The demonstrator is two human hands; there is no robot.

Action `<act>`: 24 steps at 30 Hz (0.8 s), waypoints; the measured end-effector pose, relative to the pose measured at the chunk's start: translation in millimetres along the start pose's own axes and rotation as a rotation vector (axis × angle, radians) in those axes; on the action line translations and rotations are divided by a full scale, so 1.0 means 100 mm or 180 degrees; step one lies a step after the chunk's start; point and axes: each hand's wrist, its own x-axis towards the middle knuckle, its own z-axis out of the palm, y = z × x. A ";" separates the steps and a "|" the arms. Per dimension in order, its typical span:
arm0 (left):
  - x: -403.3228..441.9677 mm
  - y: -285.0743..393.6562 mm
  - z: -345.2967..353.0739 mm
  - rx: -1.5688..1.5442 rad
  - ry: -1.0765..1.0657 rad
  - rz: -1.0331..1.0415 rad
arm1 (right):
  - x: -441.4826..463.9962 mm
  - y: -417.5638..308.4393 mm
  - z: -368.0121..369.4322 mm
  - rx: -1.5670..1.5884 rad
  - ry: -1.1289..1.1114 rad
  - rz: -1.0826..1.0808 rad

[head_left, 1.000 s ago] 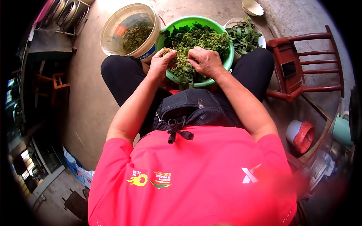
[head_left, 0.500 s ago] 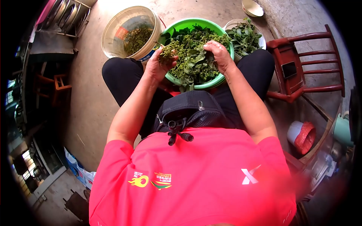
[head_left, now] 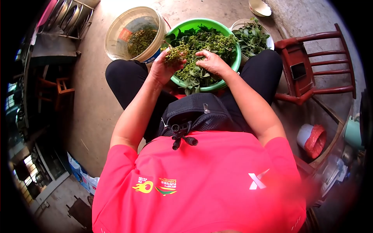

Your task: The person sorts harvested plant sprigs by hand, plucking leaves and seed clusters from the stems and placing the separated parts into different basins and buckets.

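Observation:
A bunch of small green berries on stems [head_left: 175, 55] is gripped in my left hand [head_left: 161, 69], above the left side of the green basin [head_left: 229, 27]. My right hand [head_left: 213, 63] hovers over the middle of that basin, its fingers parted and nothing visible in them. Leafy sprigs with berry clusters [head_left: 215, 40] fill the basin, which sits between my knees. Left of it, a cream bucket [head_left: 116, 29] contains a heap of loose berry clusters [head_left: 143, 40].
To the right of the basin, a white bucket [head_left: 271, 43] holds green leaves [head_left: 252, 35]. A reddish-brown wooden chair [head_left: 297, 70] stands by my right knee, with a dark flat object [head_left: 298, 71] on its seat. A pale bowl [head_left: 260, 8] lies farther back.
My right hand has moved left and slightly down, closer to the berry bunch, and its fingers have spread. My left hand keeps the bunch in nearly the same place.

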 end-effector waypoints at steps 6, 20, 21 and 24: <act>-0.04 0.15 0.20 0.0495 0.0456 0.0055 | -0.05 -0.10 -0.04 -0.0610 -0.0017 0.0015; -0.05 0.47 0.17 -0.0415 -0.0535 0.0263 | 0.04 -0.04 -0.06 0.0082 0.0462 -0.0376; -0.05 0.47 0.17 -0.0468 -0.0612 0.0285 | 0.05 -0.03 -0.07 0.0178 0.0497 -0.0427; -0.06 0.49 0.15 -0.0576 -0.0532 0.0308 | 0.04 -0.04 -0.11 0.0297 0.0495 -0.0316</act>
